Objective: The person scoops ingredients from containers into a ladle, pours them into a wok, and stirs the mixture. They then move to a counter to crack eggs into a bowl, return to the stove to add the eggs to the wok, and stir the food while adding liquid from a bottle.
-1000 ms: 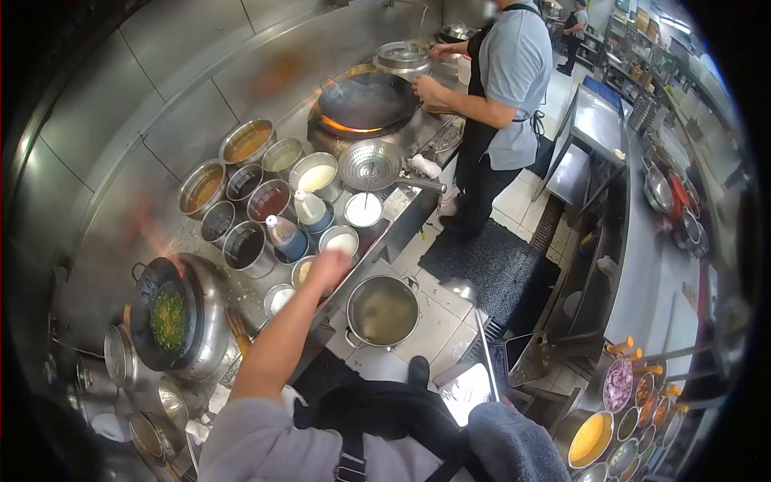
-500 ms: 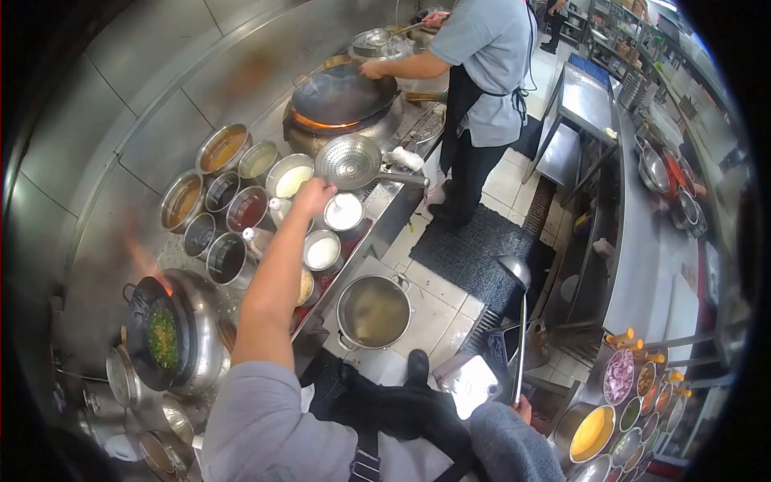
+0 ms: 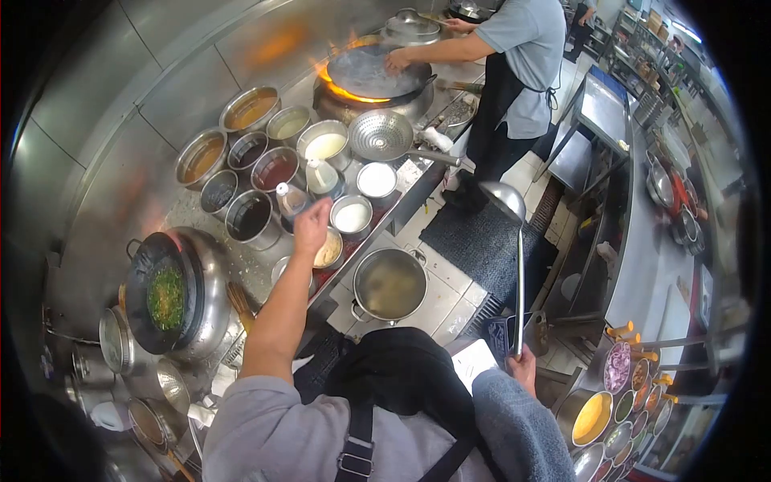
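Note:
My left hand (image 3: 312,229) is above the seasoning containers, its fingers pressed together. Whatever is between them, if anything, is too small or hidden to name. Just left of it stands a squeeze bottle (image 3: 291,199); to its right is a steel container of white seasoning (image 3: 352,215). Below the hand is a container with a pale tan seasoning (image 3: 328,251). My right hand (image 3: 523,371) grips the long handle of a ladle (image 3: 504,202), which is held up with its bowl at the top. A wok (image 3: 166,299) with chopped greens sits on the near burner at left.
A co-worker (image 3: 514,68) stands at a flaming, smoking wok (image 3: 377,72) at the back. A perforated strainer (image 3: 381,135) lies beside the sauce pots. A pot of cloudy liquid (image 3: 391,283) stands low ahead; ingredient tins (image 3: 590,418) line the right.
My left hand has drawn back from the white seasoning containers toward me. The ladle has risen slightly in my right hand. Flames have grown around the co-worker's wok, and the view has shifted.

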Demonstrator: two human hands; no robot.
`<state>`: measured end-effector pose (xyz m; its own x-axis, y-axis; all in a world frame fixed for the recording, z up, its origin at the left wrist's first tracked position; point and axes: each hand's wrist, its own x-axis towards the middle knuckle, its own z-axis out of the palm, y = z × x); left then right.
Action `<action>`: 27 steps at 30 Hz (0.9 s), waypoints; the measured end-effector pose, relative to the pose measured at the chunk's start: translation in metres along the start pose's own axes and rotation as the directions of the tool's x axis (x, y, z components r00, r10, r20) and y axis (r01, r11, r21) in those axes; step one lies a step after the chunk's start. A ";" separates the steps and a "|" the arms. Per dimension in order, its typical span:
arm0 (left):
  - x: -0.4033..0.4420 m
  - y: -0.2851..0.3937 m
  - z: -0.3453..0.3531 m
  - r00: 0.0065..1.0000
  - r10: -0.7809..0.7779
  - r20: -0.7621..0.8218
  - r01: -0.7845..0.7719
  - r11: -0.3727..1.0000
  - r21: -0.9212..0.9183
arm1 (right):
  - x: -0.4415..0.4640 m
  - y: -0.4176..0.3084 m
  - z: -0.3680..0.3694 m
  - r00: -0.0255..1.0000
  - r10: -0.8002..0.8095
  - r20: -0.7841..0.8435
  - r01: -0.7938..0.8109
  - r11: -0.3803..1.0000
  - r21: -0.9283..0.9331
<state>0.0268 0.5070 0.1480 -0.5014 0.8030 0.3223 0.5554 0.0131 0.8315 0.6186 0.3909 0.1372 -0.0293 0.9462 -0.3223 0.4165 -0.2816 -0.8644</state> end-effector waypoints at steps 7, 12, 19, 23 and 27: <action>-0.028 0.097 -0.130 0.992 -0.029 -0.123 0.000 0.973 -0.232 | 0.003 -0.041 0.029 0.945 -0.063 0.321 -0.070 0.920 0.385; -0.106 0.034 -0.197 0.913 -0.360 -0.192 0.322 0.924 -0.206 | 0.007 -0.102 0.059 0.916 -0.075 0.393 -0.033 0.964 0.262; -0.136 -0.020 -0.172 0.824 -0.477 -0.305 0.490 0.871 -0.037 | 0.023 -0.114 0.092 0.838 0.055 0.543 -0.165 0.974 0.155; -0.130 -0.037 -0.154 0.861 -0.440 -0.254 0.477 0.873 0.103 | 0.030 -0.116 0.103 0.834 -0.018 0.551 -0.046 0.994 0.102; -0.129 -0.053 -0.144 0.833 -0.493 -0.250 0.509 0.861 0.001 | 0.029 -0.126 0.110 0.826 -0.027 0.563 -0.020 0.997 0.077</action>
<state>-0.0332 0.3173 0.1274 -0.8575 0.5138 -0.0282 0.2231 0.4205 0.8795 0.4652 0.4358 0.1940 -0.5467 0.6996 -0.4601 0.3460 -0.3116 -0.8850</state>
